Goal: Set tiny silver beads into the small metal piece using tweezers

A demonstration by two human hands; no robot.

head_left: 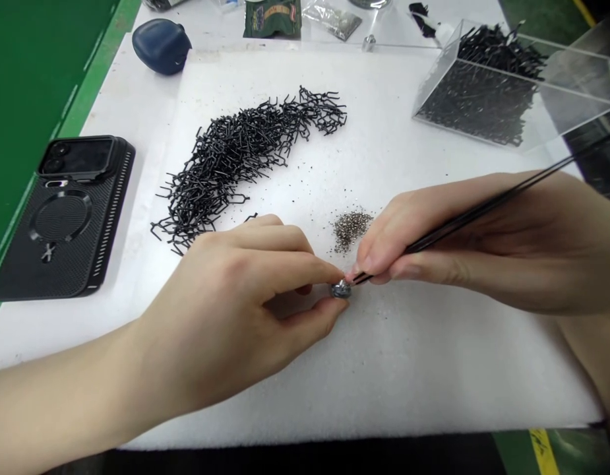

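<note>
I am at a workbench in what looks like a small-parts workshop or factory. The green-painted floor (576, 448) has a yellow line (545, 452) marked on it. On my white table (126, 112) lies a white foam sheet (423, 376), holding a loose heap of bent black pieces (235, 161). A clear acrylic bin (475, 99) holds more of them, and my right hand (483, 244) grips fine black tweezers (483, 206).

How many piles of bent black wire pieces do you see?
2: one long pile on the white foam sheet, one inside the clear acrylic box. A small black clump at the top edge may be another.
</note>
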